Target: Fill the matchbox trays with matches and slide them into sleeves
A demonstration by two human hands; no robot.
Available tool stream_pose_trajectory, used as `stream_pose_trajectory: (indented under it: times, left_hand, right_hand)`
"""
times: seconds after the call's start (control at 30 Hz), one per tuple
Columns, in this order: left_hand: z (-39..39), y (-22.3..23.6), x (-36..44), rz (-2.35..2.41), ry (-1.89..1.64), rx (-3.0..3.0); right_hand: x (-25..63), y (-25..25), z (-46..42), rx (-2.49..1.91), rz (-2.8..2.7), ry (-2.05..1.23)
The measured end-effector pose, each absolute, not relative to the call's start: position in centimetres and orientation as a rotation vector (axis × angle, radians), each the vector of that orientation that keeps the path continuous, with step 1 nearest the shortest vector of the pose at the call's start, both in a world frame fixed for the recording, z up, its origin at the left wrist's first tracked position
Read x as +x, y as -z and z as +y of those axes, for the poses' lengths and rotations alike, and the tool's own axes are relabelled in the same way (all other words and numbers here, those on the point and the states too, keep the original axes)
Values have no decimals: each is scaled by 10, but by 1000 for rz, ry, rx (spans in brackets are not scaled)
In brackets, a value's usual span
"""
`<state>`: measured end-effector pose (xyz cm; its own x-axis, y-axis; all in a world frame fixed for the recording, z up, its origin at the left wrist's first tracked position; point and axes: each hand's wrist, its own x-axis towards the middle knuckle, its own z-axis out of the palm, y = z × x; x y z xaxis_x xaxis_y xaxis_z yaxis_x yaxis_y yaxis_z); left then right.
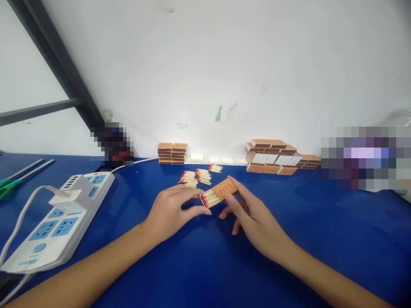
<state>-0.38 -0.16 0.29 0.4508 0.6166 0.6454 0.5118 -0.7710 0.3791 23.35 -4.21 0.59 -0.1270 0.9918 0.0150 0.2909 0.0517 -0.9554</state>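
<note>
An orange-brown matchbox [226,188] is held in the air, tilted, its tray slid partly out toward the left. Red-headed matches [212,198] lie side by side in the exposed tray, heads at the left end. My left hand [170,211] is closed on that tray end between thumb and forefinger. Gripping the sleeve at the right end, my right hand [257,218] has its thumb on the near side and forefinger behind; its other fingers curl below. Just beyond the box, several small piles of loose matches [203,176] rest on the blue table [205,265].
Along the wall stand a left stack of matchboxes [172,154], white tray-like pieces [196,158] and a larger right stack of matchboxes [271,156]. A white power strip [80,226] with a plugged-in adapter and cable occupies the left. Green-handled scissors [13,182] lie beyond it.
</note>
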Motion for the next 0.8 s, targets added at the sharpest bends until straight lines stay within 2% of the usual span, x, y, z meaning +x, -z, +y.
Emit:
stream_pose_trajectory:
  times: [0.37, 0.8]
  left_hand:
    - [-5, -8, -2, 1096, -1294, 2377]
    - [-5, -3, -1, 950, -1140, 2218]
  right_hand:
    - [230, -11, -39, -1171, -1416, -1348]
    - [228, -7, -60, -1201, -1806, -1288]
